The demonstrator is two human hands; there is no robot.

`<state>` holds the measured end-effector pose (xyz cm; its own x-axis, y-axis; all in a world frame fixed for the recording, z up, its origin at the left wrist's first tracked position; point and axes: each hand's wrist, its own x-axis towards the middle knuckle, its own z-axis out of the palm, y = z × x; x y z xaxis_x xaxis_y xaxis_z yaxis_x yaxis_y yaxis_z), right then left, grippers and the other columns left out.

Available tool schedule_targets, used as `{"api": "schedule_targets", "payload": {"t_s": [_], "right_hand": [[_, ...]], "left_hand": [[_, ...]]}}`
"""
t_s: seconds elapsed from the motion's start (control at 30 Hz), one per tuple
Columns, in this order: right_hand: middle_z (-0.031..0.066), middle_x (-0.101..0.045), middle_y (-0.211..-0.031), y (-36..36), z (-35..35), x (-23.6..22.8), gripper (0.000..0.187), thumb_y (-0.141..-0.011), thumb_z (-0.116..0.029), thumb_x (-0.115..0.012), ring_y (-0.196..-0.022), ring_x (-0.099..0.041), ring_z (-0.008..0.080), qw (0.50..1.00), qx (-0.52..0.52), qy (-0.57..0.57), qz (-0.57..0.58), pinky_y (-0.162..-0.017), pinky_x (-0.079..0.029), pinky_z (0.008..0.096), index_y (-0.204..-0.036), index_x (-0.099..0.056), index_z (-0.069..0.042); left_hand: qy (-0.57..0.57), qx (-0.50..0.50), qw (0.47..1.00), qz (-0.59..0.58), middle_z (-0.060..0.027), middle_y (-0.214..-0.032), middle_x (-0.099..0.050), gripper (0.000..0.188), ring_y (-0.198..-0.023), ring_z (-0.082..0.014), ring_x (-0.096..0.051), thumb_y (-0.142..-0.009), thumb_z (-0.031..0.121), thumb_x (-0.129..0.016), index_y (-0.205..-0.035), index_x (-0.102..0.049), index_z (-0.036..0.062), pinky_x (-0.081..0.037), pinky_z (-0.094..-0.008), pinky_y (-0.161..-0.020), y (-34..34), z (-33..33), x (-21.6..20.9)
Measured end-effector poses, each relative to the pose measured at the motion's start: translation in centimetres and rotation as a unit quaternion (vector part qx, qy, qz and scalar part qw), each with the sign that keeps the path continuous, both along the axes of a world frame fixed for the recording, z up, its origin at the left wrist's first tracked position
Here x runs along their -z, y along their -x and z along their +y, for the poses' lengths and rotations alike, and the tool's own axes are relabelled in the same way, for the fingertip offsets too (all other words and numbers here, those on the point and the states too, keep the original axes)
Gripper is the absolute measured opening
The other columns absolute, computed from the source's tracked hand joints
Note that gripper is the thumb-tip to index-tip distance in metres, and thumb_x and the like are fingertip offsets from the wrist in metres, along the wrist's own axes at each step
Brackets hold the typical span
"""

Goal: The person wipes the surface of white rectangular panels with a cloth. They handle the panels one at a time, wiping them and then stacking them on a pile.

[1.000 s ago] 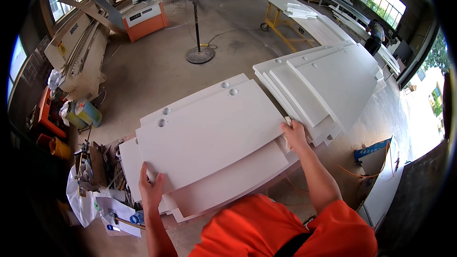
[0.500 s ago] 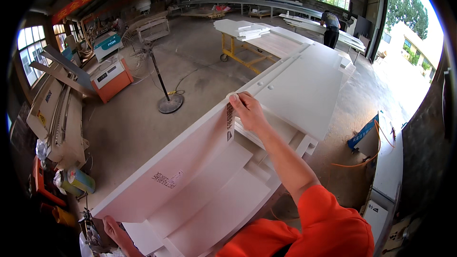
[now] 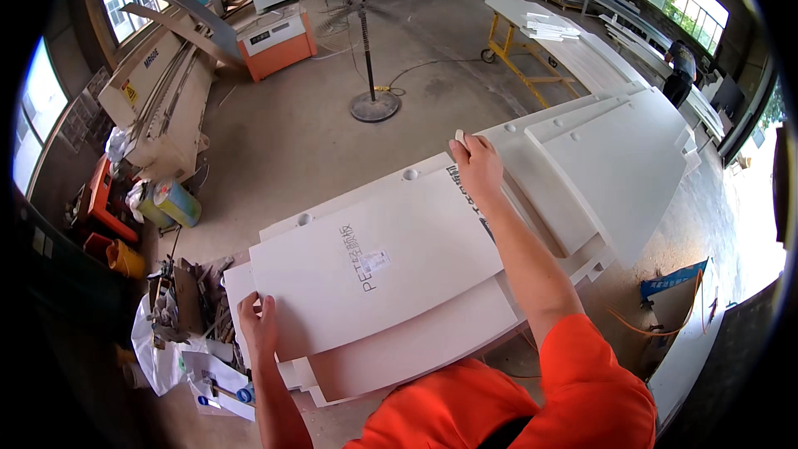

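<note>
A large white panel [image 3: 416,229] with dark print and a small label lies flat over a stack of other white panels. My left hand [image 3: 257,326] is at its left edge, fingers curled around the edge. My right hand [image 3: 480,170] is closed at the panel's far right corner. A small pale piece [image 3: 460,136] sticks out at its fingertips; its kind is not clear. Beneath and beyond the panel, a longer white board [image 3: 357,199] shows round holes along its far edge. Another white panel [image 3: 615,162] lies farther right on the stack.
A pedestal fan [image 3: 374,106] stands beyond the stack. An orange and white machine [image 3: 277,41] is at the far left. A cluttered bin of scraps [image 3: 187,299] sits left of the stack. A yellow trolley [image 3: 532,66] bears boards, with another person [image 3: 682,66] behind. An orange hose [image 3: 657,333] hangs at right.
The printed panel has gone from tilted up on its far edge to lying flat on the stack. Both hands stay at its ends. My view has swung left and down.
</note>
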<state>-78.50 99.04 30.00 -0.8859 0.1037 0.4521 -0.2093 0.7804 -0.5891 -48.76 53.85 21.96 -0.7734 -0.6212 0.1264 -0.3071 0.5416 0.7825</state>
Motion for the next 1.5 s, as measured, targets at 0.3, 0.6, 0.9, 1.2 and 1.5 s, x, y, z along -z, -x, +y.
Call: {"api": "schedule_targets", "payload": {"t_s": [0.3,0.6,0.9,1.2,1.5], "right_hand": [[0.0179,-0.034,-0.169,-3.1,-13.5,4.0,0.087,-0.105,-0.066,-0.042,-0.160,-0.024,0.0313,0.877,-0.356,-0.275,-0.168,-0.131,-0.018,0.0454,-0.160,-0.037,0.002],[0.0209,-0.035,-0.168,-14.8,-38.5,3.7,0.094,-0.103,-0.072,-0.040,-0.159,-0.024,0.0342,0.787,-0.533,-0.304,-0.065,-0.131,-0.018,0.0452,-0.157,-0.040,0.005],[0.0237,-0.042,-0.162,-28.1,-22.2,5.8,0.086,-0.101,-0.063,-0.052,-0.153,-0.037,0.0376,0.853,-0.487,-0.189,0.021,-0.128,-0.025,0.0497,-0.150,-0.047,0.007],[0.0247,-0.031,-0.167,-19.3,3.9,6.7,0.085,-0.106,-0.060,-0.045,-0.156,-0.028,0.0396,0.954,-0.077,-0.260,-0.127,-0.128,-0.019,0.0505,-0.158,-0.035,0.007],[0.0210,-0.037,-0.162,0.4,2.2,4.7,0.086,-0.105,-0.060,-0.047,-0.148,-0.040,0.0387,0.960,-0.070,-0.167,-0.212,-0.118,-0.041,0.0476,-0.160,-0.027,0.003]], "left_hand": [[-0.089,0.094,0.992,-0.011,-0.0269,-0.150,-0.055,0.110,-0.137,-0.0332,-0.056,-0.075,0.021,-0.096,-0.159,-0.032,-0.0083,-0.046,-0.0421,-0.115,-8.8,6.0,-1.1],[-0.042,0.138,0.984,0.106,-0.0221,-0.141,-0.062,0.104,-0.129,-0.0349,-0.062,-0.071,0.018,-0.097,-0.155,-0.041,-0.0048,-0.051,-0.0432,-0.107,-8.7,5.1,2.3],[-0.384,0.211,0.890,0.126,-0.0160,-0.147,-0.060,0.071,-0.135,-0.0244,-0.058,-0.089,0.005,-0.072,-0.154,-0.045,-0.0056,-0.044,-0.0392,-0.113,-10.9,1.9,2.5],[-0.076,0.084,0.994,0.007,-0.0262,-0.156,-0.048,0.078,-0.143,-0.0340,-0.047,-0.101,0.030,-0.072,-0.159,-0.036,-0.0070,-0.035,-0.0412,-0.120,-6.0,8.0,-0.2],[-0.080,0.082,0.993,-0.010,-0.0260,-0.153,-0.051,0.075,-0.139,-0.0331,-0.051,-0.100,0.028,-0.072,-0.157,-0.039,-0.0075,-0.039,-0.0402,-0.117,-6.5,7.0,0.1]]}}
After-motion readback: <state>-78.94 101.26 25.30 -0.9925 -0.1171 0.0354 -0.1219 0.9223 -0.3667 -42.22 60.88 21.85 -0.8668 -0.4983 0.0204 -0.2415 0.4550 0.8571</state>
